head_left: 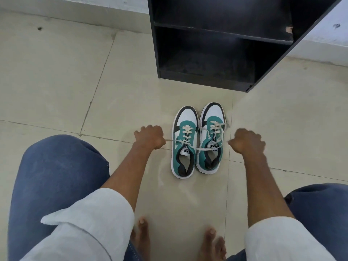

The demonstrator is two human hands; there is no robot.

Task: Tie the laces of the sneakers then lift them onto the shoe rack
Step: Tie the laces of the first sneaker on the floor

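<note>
Two teal, white and black sneakers stand side by side on the floor, toes pointing away from me: the left sneaker (183, 147) and the right sneaker (211, 140). My left hand (150, 137) is fisted just left of the pair, gripping a white lace end (170, 141) that runs taut from the left sneaker. My right hand (246, 141) is fisted just right of the pair, pulling the other lace end (205, 148), which crosses over the right sneaker's tongue. The right sneaker's own laces lie loose. A black shoe rack (216, 53) stands beyond the shoes.
The rack has open dark shelves and its side panel (293, 46) angles out to the right. Pale floor tiles (66, 81) spread all around. My knees in blue trousers flank the view, and my bare feet (143, 234) are close below the shoes.
</note>
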